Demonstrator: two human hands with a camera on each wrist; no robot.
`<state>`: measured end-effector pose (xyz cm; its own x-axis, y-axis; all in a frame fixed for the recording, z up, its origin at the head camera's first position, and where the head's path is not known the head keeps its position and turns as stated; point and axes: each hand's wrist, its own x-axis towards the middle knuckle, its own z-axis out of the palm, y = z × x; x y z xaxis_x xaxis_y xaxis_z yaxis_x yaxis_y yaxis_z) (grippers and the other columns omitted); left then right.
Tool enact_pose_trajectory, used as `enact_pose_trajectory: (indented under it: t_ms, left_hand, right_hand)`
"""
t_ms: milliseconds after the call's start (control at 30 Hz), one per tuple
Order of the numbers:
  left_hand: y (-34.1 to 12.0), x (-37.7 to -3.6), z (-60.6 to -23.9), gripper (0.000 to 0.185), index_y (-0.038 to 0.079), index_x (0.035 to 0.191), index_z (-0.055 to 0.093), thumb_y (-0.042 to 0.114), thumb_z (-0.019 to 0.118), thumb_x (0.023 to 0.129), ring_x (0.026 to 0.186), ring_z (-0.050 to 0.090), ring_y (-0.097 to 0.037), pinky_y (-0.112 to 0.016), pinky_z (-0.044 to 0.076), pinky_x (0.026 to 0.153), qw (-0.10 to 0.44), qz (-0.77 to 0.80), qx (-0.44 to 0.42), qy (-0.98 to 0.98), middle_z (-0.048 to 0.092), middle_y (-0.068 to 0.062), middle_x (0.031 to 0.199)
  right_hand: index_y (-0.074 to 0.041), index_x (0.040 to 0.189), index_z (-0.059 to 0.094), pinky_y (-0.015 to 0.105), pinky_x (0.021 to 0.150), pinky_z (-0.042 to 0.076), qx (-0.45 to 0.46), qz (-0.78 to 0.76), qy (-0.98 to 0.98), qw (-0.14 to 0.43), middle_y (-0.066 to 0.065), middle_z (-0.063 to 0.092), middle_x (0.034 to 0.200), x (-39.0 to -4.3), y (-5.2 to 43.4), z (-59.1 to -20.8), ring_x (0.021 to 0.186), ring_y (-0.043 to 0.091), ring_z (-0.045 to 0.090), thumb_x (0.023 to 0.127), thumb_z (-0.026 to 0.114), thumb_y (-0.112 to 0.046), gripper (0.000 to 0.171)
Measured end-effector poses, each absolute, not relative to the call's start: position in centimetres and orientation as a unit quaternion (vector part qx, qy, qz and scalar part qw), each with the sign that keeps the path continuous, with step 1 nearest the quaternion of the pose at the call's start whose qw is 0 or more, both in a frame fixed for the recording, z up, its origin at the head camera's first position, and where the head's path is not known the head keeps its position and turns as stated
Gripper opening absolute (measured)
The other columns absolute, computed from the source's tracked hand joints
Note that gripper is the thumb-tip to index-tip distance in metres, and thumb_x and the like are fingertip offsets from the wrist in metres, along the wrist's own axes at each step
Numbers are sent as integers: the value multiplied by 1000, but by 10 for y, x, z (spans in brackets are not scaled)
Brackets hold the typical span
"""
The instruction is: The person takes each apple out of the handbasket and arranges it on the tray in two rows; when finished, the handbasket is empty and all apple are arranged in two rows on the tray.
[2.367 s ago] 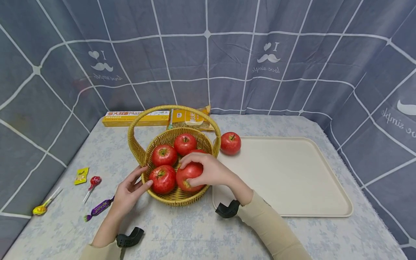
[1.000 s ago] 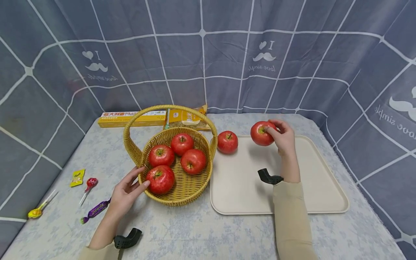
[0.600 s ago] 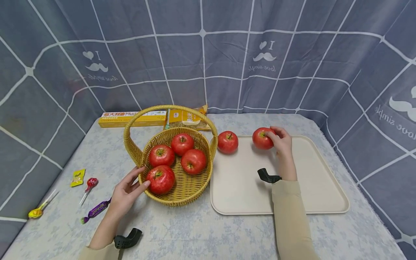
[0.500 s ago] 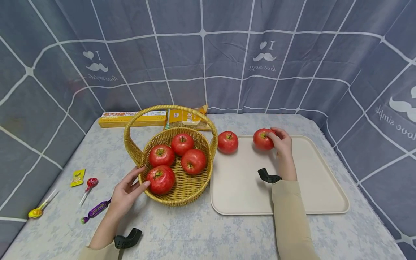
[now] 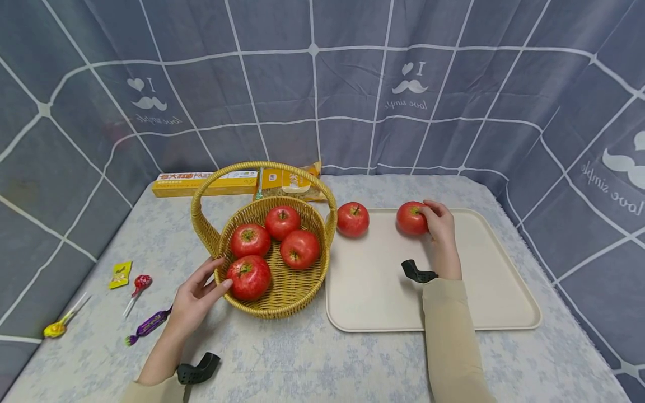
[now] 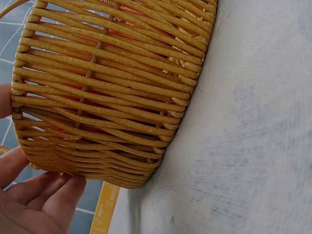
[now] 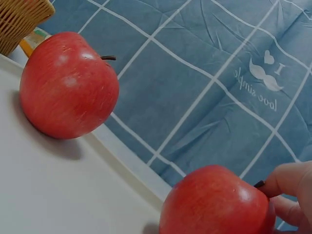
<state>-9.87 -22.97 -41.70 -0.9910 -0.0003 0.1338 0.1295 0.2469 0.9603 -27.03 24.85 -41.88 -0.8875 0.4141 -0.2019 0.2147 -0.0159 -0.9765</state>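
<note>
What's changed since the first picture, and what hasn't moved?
The right hand lifted an apple out of the basket and set it on the tray, right of the other apple; it still holds it. The left hand stayed on the basket.

I sit at a desk spread with a pale grey-blue cloth bearing a faint floral print. Beyond my hands, a slate-blue fabric backdrop hangs behind the desk and wraps round to both sides, closing it in like a booth. White lines cross the fabric in a wide grid, and small white moustache motifs with the words "I love simple" repeat here and there. The light is even and soft, leaving only faint shadows on the cloth.
</note>
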Motion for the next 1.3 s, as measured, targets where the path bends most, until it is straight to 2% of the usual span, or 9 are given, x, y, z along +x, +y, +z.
enact_pose_trajectory:
  t_ms: [267, 433, 633, 833, 1000, 1133, 1300]
  left_hand:
    - [-230, -98, -417, 51, -8, 134, 43, 5, 63, 89, 135, 30, -26, -6, 39, 89, 56, -613, -44, -787, 23, -21, 150]
    - [-229, -97, -417, 51, -9, 134, 43, 4, 63, 89, 134, 31, -24, -7, 39, 89, 59, -616, -47, -784, 23, -21, 150]
    - [-229, -98, -417, 51, -8, 134, 42, 4, 63, 90, 135, 29, -30, -6, 39, 89, 56, -612, -45, -788, 22, -21, 150]
    - [-229, -99, -416, 51, -9, 134, 43, 5, 63, 90, 135, 28, -32, -6, 38, 89, 56, -608, -44, -791, 22, -22, 150]
    - [-230, -99, -417, 50, -9, 134, 43, 4, 63, 90, 135, 28, -31, -6, 38, 88, 59, -606, -47, -792, 23, -22, 150]
    - [-230, -99, -417, 51, -9, 134, 42, 4, 63, 89, 135, 28, -32, -6, 38, 89, 58, -610, -48, -789, 23, -22, 150]
    - [-230, -98, -417, 51, -9, 134, 42, 4, 63, 90, 135, 28, -30, -6, 38, 89, 57, -612, -47, -787, 22, -22, 150]
  right_hand:
    - [-4, 142, 39, 39, 105, 36, -199, 657, -726, 44, 13, 35, 146, -263, 248, -409, 132, 27, 34, 99, 44, -17, 45]
    - [-4, 141, 40, 37, 109, 29, -190, 630, -751, 60, 13, 36, 146, -256, 248, -395, 134, 25, 31, 100, 42, -26, 47]
    - [-5, 139, 43, 37, 107, 33, -138, 626, -758, 116, 13, 43, 140, -241, 239, -363, 127, 21, 39, 98, 46, -33, 50]
    - [-3, 131, 50, 42, 105, 37, -27, 680, -712, 172, 13, 49, 130, -215, 214, -327, 116, 19, 49, 96, 55, -22, 40]
    - [1, 122, 55, 35, 97, 45, 107, 697, -681, 196, 7, 57, 117, -195, 185, -308, 109, 20, 54, 94, 56, -9, 29]
    - [8, 120, 53, 30, 90, 49, 194, 703, -660, 178, 9, 59, 117, -182, 160, -302, 106, 22, 57, 93, 54, 1, 28]
    - [10, 119, 51, 30, 90, 49, 270, 689, -663, 116, 12, 59, 116, -170, 131, -302, 105, 26, 59, 91, 53, 5, 29]
